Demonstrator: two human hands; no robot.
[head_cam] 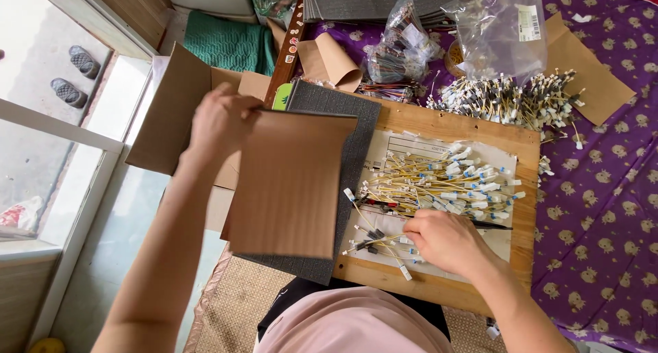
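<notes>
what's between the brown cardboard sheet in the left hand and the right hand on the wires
In the head view, a dark grey foam mat and a few loose yellow wires on the wooden board.

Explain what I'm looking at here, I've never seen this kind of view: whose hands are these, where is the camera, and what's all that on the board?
There is one picture, from a camera worn on the person's head, looking down at their own bare hands. The left hand holds up a brown cardboard sheet over a dark grey foam pad. The right hand rests on a wooden board, its fingers on a few loose yellow wire leads. A larger bundle of yellow leads with white connectors lies on white paper beside them. Further back, on the purple cloth, are another heap of leads and clear plastic bags.
</notes>
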